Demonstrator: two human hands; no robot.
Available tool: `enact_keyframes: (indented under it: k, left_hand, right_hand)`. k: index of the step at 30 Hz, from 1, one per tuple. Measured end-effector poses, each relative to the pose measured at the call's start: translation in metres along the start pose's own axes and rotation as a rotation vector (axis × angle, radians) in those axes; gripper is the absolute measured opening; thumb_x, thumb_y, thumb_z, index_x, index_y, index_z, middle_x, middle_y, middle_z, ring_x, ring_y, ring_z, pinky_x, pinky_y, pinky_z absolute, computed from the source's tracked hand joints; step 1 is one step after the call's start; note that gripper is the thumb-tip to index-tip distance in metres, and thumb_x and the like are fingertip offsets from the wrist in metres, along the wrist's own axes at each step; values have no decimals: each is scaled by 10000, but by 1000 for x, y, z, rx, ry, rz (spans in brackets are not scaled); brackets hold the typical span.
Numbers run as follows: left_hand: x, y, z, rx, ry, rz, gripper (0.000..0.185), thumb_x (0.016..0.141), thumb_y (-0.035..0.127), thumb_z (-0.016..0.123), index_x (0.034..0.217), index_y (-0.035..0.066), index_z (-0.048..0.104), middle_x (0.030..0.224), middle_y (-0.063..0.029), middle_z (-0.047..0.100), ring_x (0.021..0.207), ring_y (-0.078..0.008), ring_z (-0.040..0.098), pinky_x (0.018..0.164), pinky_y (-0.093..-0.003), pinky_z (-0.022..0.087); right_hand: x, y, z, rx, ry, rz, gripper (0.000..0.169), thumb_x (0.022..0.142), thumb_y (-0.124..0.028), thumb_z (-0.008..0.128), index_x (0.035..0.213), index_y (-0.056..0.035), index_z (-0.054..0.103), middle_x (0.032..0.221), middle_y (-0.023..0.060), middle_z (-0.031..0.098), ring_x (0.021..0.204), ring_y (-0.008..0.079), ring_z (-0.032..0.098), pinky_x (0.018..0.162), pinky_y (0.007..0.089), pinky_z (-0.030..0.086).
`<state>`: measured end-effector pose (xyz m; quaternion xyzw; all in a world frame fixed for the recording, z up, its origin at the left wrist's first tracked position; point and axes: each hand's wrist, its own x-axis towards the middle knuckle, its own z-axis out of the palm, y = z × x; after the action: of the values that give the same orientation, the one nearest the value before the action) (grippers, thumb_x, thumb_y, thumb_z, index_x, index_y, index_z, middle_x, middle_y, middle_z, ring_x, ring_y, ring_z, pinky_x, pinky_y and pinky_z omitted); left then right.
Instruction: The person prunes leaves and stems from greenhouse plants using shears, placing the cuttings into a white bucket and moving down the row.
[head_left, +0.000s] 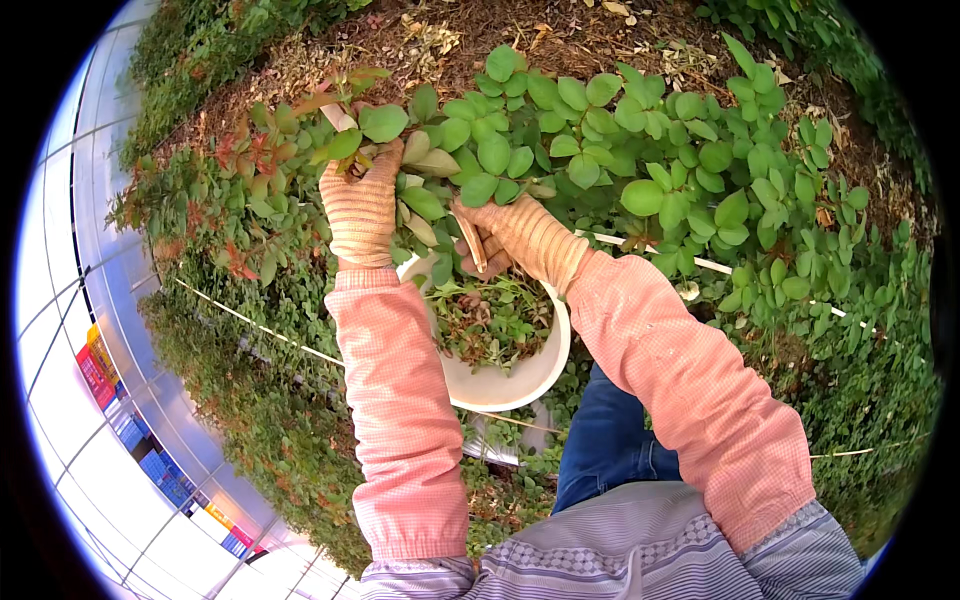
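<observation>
My left hand, in a striped knit glove, is closed around a leafy stem of a bush that looks like a rose. Some of its fingers are hidden by leaves. Lower and to the right, my right hand, gloved the same way, grips a hand tool with a tan curved handle. Foliage covers the tool's working end, so its exact kind cannot be told. Beneath both hands stands a round white bucket with cut leaves and stems inside.
Dense green bushes spread to the right, with reddish shoots on the left. Thin support lines run through the plants. Dry mulch covers the ground beyond. A translucent gridded wall curves along the left.
</observation>
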<state>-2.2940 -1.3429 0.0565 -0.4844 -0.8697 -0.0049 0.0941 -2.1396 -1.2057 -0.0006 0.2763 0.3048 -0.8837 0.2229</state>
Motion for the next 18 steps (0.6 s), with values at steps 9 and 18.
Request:
enact_keyframes:
  k: [9,18]
  left_hand:
    - [-126,21,-23,-1440,645,-924,366,911,168,632,1229,6,553,1072,-60,646,907,-188,630,839,-334,546]
    - [-129,-17,18,-204,138,-533,347,881,222,704,1133,1,617,1050,-100,674,854,-197,633,758,-301,516]
  right_hand:
    - [-60,39,-13,-83,-90,-198,613,860,-448,662,1276,-23,509,898,59,621,739,143,623,595,275,532]
    - [-11,44,18,-32,-71,8,428,864,-372,672,1116,-36,590,770,31,573,680,132,627,521,273,494]
